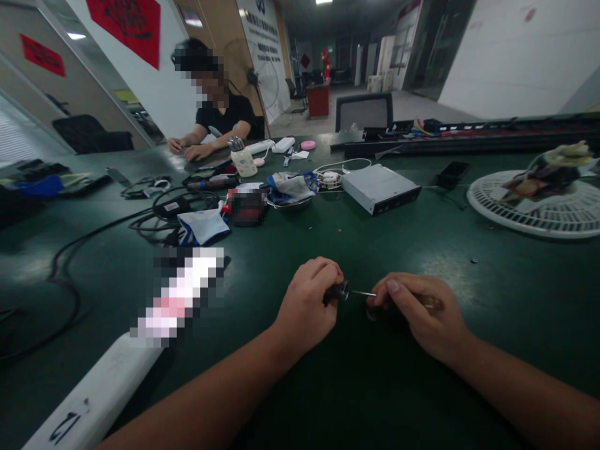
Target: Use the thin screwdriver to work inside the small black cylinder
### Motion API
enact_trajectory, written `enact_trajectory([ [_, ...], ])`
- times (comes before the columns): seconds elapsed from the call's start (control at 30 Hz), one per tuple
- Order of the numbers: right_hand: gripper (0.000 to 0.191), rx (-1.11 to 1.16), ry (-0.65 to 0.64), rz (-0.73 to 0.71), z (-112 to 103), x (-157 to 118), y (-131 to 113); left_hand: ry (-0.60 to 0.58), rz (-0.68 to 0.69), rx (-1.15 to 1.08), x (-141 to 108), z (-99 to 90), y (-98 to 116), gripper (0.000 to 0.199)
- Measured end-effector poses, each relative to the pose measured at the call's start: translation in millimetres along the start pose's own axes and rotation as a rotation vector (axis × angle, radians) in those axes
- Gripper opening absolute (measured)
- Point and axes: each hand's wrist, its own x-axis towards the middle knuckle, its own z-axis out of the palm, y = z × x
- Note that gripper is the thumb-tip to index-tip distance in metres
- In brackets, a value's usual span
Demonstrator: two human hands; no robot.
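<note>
My left hand (309, 294) is closed around a small dark cylindrical part (343, 290), most of it hidden in the fingers. A metal rim shows at its right end. In my right hand (422, 306) is a screwdriver, with its thin metal shaft (363, 293) pointing left and a brownish translucent handle (431, 302) partly under the fingers. The shaft's tip meets the open end of the dark part; whether it goes inside I cannot tell. Both hands are just above the green table (365, 387).
A long white object (94, 387) lies at left, its far end pixelated. Beyond are cables (70, 244), cloth gloves (293, 186), a grey drive box (379, 187) and a white fan grille (539, 212). A person (225, 112) sits across the table. One tiny part (473, 260) lies at right.
</note>
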Motion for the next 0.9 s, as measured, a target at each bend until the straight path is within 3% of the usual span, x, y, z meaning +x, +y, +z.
enact_trajectory([
  [0.13, 0.037, 0.089, 0.176, -0.003, -2, -4, 5, 0.08, -0.083, 0.016, 0, -0.1, -1, 0.031],
  [0.2, 0.03, -0.059, 0.199, -0.003, -2, -4, 4, 0.112, -0.124, 0.015, 0, 0.6, -2, 0.031],
  [0.33, 0.008, -0.562, -0.036, -0.041, 4, -2, -3, 0.16, -0.186, 0.027, 0, 3.3, -5, 0.034],
  [0.43, 0.018, -0.714, -0.18, -0.05, 11, -1, -8, 0.184, -0.208, 0.04, -1, 5.1, -6, 0.033],
  [0.7, 0.014, -0.651, -0.233, -0.162, 14, -5, -7, 0.168, -0.246, 0.024, -1, 5.0, -5, 0.03],
  [0.9, 0.02, -0.412, -0.076, -0.066, 11, -4, 1, 0.11, -0.218, -0.018, 0, 3.2, -4, 0.028],
])
